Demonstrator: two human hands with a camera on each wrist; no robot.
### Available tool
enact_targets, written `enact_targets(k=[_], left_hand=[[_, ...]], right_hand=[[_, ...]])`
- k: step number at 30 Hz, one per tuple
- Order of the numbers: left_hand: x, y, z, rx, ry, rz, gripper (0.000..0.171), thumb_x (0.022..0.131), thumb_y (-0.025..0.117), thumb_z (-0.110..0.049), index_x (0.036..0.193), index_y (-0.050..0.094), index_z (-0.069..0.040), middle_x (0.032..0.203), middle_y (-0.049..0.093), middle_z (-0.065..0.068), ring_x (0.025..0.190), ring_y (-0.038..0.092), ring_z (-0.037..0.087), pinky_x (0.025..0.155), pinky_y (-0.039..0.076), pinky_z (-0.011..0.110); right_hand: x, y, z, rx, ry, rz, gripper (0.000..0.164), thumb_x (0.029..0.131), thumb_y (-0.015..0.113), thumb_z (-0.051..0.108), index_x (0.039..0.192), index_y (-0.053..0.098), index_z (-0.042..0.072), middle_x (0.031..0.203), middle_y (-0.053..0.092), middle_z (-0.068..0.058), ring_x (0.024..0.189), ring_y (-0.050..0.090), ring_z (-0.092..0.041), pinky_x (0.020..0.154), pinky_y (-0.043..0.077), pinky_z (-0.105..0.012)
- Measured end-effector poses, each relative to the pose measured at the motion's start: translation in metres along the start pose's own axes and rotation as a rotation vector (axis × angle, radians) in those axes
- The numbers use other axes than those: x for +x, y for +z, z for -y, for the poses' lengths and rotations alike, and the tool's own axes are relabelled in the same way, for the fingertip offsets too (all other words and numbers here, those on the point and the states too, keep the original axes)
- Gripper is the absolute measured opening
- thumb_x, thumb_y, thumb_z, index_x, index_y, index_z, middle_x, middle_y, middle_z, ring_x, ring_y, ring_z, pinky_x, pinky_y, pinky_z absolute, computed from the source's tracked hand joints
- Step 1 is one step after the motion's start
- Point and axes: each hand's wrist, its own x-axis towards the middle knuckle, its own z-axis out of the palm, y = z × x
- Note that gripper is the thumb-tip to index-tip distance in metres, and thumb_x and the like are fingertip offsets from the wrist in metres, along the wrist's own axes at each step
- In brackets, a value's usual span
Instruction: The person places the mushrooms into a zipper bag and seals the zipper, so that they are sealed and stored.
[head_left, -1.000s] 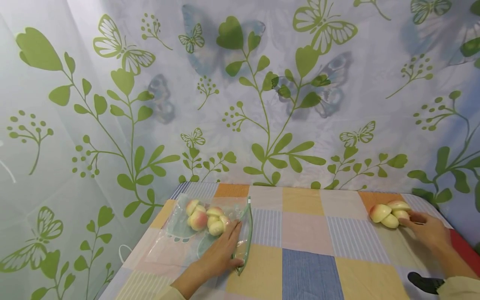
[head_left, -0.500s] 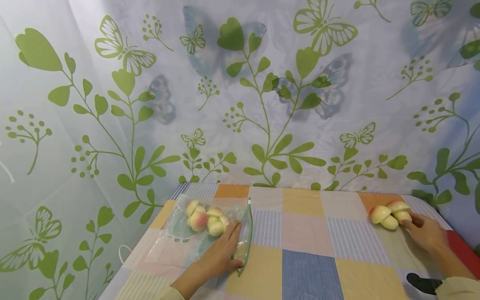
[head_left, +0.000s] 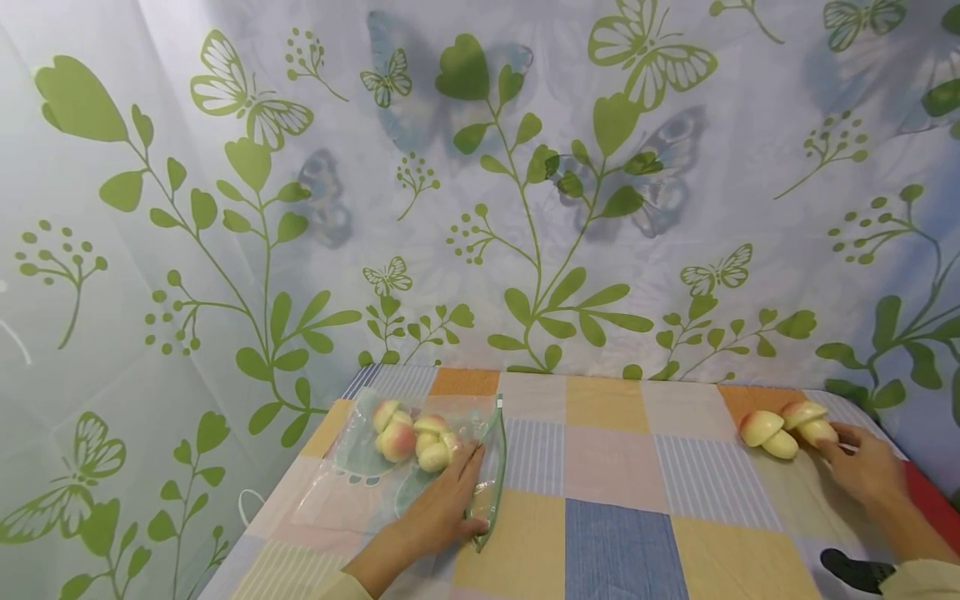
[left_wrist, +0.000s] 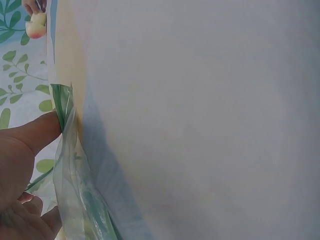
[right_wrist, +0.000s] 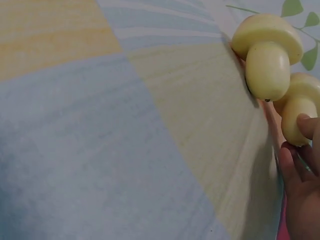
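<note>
At the table's left lies a clear zip bag (head_left: 498,467) with a green closure, its mouth towards the right. Two toy mushrooms (head_left: 433,446), cream with reddish caps, show through the plastic. My left hand (head_left: 438,512) holds the bag by its mouth; in the left wrist view the thumb (left_wrist: 45,131) is against the green closure and the fingers are partly hidden by plastic. Far to the right, my right hand (head_left: 862,468) pinches the stem of a toy mushroom (head_left: 804,414). Just left of it another toy mushroom (head_left: 768,433) lies on the cloth.
A patchwork cloth (head_left: 615,542) covers the table. Behind it hangs a curtain (head_left: 570,208) with leaves and butterflies. A black object (head_left: 851,571) is partly hidden near the right sleeve, and a red patch (head_left: 926,492) shows at the right edge.
The mushroom in my right hand has shifted slightly right, opening a gap from its neighbour. My left hand and the bag stay still.
</note>
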Motion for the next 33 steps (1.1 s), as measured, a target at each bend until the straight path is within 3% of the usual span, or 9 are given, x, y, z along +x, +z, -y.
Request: enact_targets(k=[9, 12, 14, 16, 19, 28, 30, 31, 33], left_hand=[[0.001, -0.002, -0.002, 0.009, -0.022, 0.011, 0.109, 0.083, 0.089, -0.027, 0.16, 0.02, 0.008, 0.164, 0.025, 0.026, 0.15, 0.029, 0.039, 0.116, 0.036, 0.05], [0.0, -0.002, -0.001, 0.004, -0.025, 0.012, 0.109, 0.083, 0.089, -0.026, 0.16, 0.02, 0.008, 0.164, 0.025, 0.024, 0.15, 0.029, 0.039, 0.116, 0.037, 0.049], [0.0, -0.002, -0.001, -0.002, -0.028, 0.014, 0.11, 0.082, 0.089, -0.026, 0.16, 0.02, 0.007, 0.165, 0.024, 0.024, 0.15, 0.029, 0.038, 0.116, 0.037, 0.049], [0.0, -0.001, 0.0, -0.003, -0.029, 0.013, 0.11, 0.082, 0.09, -0.026, 0.16, 0.02, 0.007, 0.165, 0.024, 0.023, 0.15, 0.029, 0.038, 0.116, 0.037, 0.048], [-0.001, -0.001, 0.0, -0.006, -0.028, 0.012, 0.111, 0.081, 0.09, -0.026, 0.16, 0.02, 0.008, 0.165, 0.024, 0.023, 0.15, 0.029, 0.038, 0.116, 0.037, 0.048], [-0.001, -0.001, 0.0, -0.009, -0.008, 0.002, 0.11, 0.081, 0.09, -0.025, 0.159, 0.021, 0.009, 0.164, 0.025, 0.027, 0.15, 0.029, 0.04, 0.116, 0.036, 0.05], [-0.001, -0.001, 0.0, -0.008, -0.003, 0.0, 0.11, 0.081, 0.09, -0.025, 0.159, 0.021, 0.009, 0.164, 0.025, 0.027, 0.15, 0.029, 0.041, 0.116, 0.037, 0.05], [-0.001, -0.001, 0.0, -0.009, -0.001, -0.001, 0.11, 0.081, 0.09, -0.025, 0.159, 0.021, 0.009, 0.164, 0.025, 0.027, 0.15, 0.028, 0.041, 0.116, 0.037, 0.051], [-0.001, -0.001, -0.001, -0.01, 0.0, -0.001, 0.11, 0.081, 0.09, -0.025, 0.159, 0.021, 0.009, 0.164, 0.025, 0.027, 0.15, 0.028, 0.041, 0.115, 0.037, 0.051]], right_hand=[[-0.003, -0.007, 0.011, 0.012, 0.008, -0.032, 0.05, 0.104, 0.057, 0.018, 0.136, 0.044, -0.019, 0.13, 0.048, -0.046, 0.11, 0.05, -0.064, 0.087, 0.041, -0.068], [-0.003, -0.01, 0.014, 0.013, -0.005, -0.049, 0.049, 0.104, 0.057, 0.017, 0.136, 0.045, -0.018, 0.13, 0.049, -0.045, 0.109, 0.053, -0.063, 0.08, 0.045, -0.057], [-0.004, -0.012, 0.016, 0.02, -0.004, -0.053, 0.049, 0.104, 0.057, 0.016, 0.136, 0.045, -0.018, 0.13, 0.05, -0.045, 0.108, 0.054, -0.062, 0.073, 0.045, -0.043], [-0.003, -0.014, 0.02, 0.03, 0.001, -0.054, 0.05, 0.104, 0.056, 0.015, 0.137, 0.044, -0.019, 0.129, 0.049, -0.046, 0.108, 0.054, -0.062, 0.066, 0.04, -0.03], [-0.003, -0.018, 0.025, 0.043, 0.008, -0.054, 0.052, 0.105, 0.055, 0.017, 0.14, 0.042, -0.019, 0.13, 0.048, -0.046, 0.109, 0.053, -0.062, 0.06, 0.034, -0.021], [-0.003, -0.027, 0.039, 0.067, -0.052, -0.062, 0.057, 0.106, 0.059, 0.025, 0.143, 0.044, -0.016, 0.131, 0.051, -0.044, 0.104, 0.057, -0.057, 0.057, 0.036, -0.016], [-0.004, -0.027, 0.042, 0.087, -0.065, -0.061, 0.058, 0.106, 0.059, 0.025, 0.142, 0.044, -0.017, 0.13, 0.051, -0.045, 0.095, 0.066, -0.037, 0.056, 0.036, -0.013], [-0.004, -0.027, 0.043, 0.099, -0.071, -0.061, 0.058, 0.105, 0.06, 0.025, 0.142, 0.044, -0.017, 0.13, 0.051, -0.045, 0.091, 0.066, -0.021, 0.056, 0.036, -0.012], [-0.005, -0.027, 0.045, 0.113, -0.088, -0.07, 0.056, 0.104, 0.062, 0.024, 0.14, 0.047, -0.017, 0.127, 0.053, -0.045, 0.083, 0.055, 0.008, 0.055, 0.038, -0.009]])
